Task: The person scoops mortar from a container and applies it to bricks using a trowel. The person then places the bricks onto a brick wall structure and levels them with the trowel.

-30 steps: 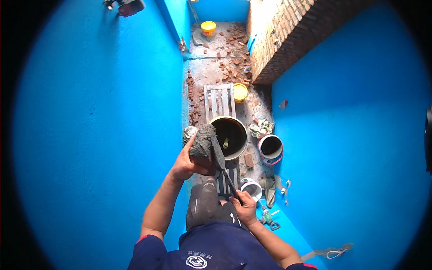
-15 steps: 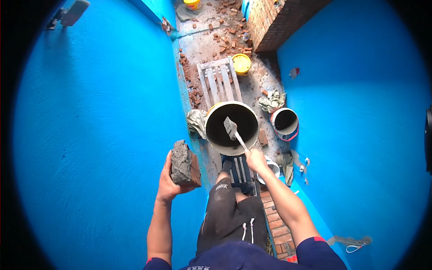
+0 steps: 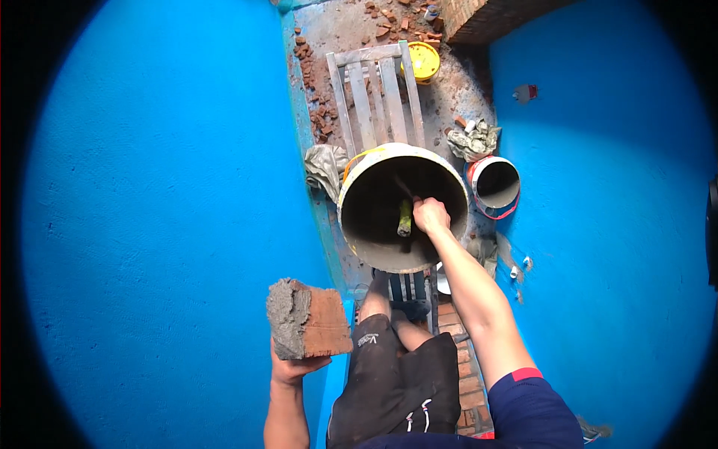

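Note:
My left hand [image 3: 294,367] is closed around the underside of a red brick [image 3: 327,323], held up in front of the blue wall on the left. Grey mortar [image 3: 287,318] thickly coats the brick's left end. Inside the mouth of a large pale bucket [image 3: 389,257], my right hand [image 3: 431,215] grips a trowel [image 3: 404,220]. The trowel's yellow-green handle end points back toward me. Its blade is lost in the dark interior, and how much mortar the bucket holds cannot be made out.
Beyond the bucket stands a slatted wooden bench [image 3: 360,105]. A yellow bucket [image 3: 423,63] is beside it, and a smaller bucket [image 3: 497,183] stands by the right blue wall [image 3: 598,224]. Crumpled sacks [image 3: 326,168] and brick rubble [image 3: 323,120] lie on the floor. Brickwork [image 3: 467,374] runs below my right arm.
My right hand has lowered the trowel from above the bucket's mouth down into it. My left hand has come down and turned the brick, showing more of its red side. The view has shifted.

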`<action>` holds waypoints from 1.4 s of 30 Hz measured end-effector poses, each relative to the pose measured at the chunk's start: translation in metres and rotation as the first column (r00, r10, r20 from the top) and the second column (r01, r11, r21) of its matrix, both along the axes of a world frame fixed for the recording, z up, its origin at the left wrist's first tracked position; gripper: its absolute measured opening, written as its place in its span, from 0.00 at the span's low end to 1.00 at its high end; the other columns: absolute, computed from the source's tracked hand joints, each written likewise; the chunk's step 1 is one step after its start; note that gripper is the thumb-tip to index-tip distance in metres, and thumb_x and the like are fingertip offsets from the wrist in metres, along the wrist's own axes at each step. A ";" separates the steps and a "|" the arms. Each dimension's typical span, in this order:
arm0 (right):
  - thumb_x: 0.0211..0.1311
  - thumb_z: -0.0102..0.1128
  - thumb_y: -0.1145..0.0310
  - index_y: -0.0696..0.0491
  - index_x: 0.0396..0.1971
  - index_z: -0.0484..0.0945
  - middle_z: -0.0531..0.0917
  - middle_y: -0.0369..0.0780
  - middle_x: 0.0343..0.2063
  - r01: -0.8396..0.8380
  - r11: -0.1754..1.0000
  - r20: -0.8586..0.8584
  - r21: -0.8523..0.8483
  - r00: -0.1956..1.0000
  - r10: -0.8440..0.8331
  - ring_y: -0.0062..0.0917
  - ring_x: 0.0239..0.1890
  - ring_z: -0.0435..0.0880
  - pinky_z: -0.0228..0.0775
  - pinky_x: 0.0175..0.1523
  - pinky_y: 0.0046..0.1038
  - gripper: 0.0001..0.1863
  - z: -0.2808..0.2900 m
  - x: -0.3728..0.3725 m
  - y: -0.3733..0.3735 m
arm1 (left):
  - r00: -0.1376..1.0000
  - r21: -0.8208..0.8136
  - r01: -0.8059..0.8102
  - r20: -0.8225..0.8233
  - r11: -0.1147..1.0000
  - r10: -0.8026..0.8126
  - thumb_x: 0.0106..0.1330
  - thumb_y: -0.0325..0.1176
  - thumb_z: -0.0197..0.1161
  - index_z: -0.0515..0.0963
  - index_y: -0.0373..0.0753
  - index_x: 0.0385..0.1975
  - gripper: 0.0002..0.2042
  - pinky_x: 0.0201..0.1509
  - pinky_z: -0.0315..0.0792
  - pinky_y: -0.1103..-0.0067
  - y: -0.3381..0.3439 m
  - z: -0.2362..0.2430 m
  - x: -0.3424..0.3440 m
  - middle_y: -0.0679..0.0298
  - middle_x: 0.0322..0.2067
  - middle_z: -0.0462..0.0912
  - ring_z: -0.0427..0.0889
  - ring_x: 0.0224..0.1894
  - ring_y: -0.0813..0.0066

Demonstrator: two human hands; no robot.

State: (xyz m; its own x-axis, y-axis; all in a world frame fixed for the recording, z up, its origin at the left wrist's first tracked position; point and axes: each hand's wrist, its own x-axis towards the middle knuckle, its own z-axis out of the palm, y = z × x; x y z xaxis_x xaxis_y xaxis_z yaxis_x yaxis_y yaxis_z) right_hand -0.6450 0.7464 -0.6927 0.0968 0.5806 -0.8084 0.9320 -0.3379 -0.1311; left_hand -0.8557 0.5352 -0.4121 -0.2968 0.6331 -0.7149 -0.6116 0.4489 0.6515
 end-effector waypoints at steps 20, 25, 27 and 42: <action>0.68 0.52 0.60 0.58 0.27 0.77 0.75 0.43 0.17 0.170 0.955 -0.613 0.243 0.790 0.016 0.30 0.21 0.77 0.67 0.30 0.29 0.17 0.214 0.129 -0.097 | 0.952 0.380 -0.236 0.275 0.894 0.134 0.32 0.20 0.64 0.63 0.35 0.63 0.45 0.68 0.59 0.62 0.036 0.021 0.027 0.58 0.60 0.70 0.64 0.65 0.54; 0.67 0.56 0.60 0.58 0.32 0.81 0.80 0.42 0.23 0.329 0.828 -0.680 0.454 0.728 0.083 0.30 0.25 0.79 0.68 0.32 0.29 0.16 0.327 0.160 -0.139 | 0.995 0.607 -0.086 0.006 0.790 0.104 0.37 0.17 0.63 0.69 0.32 0.56 0.36 0.65 0.63 0.63 0.042 0.048 0.054 0.54 0.56 0.73 0.71 0.60 0.57; 0.69 0.54 0.60 0.59 0.39 0.80 0.78 0.38 0.25 0.377 0.713 -0.690 0.591 0.694 0.205 0.21 0.26 0.75 0.64 0.30 0.23 0.15 0.358 0.164 -0.153 | 0.986 0.693 -0.011 -0.111 0.721 0.122 0.39 0.16 0.64 0.73 0.31 0.52 0.31 0.64 0.64 0.63 0.047 0.066 0.070 0.52 0.54 0.75 0.72 0.59 0.58; 0.62 0.62 0.72 0.57 0.45 0.80 0.79 0.39 0.30 0.392 0.251 -0.421 0.885 0.904 0.075 0.25 0.31 0.78 0.69 0.37 0.24 0.12 0.509 0.249 -0.297 | 0.866 0.852 -0.151 0.359 0.502 -0.348 0.42 0.22 0.55 0.63 0.38 0.62 0.37 0.64 0.65 0.71 0.085 0.263 0.215 0.60 0.58 0.71 0.70 0.59 0.60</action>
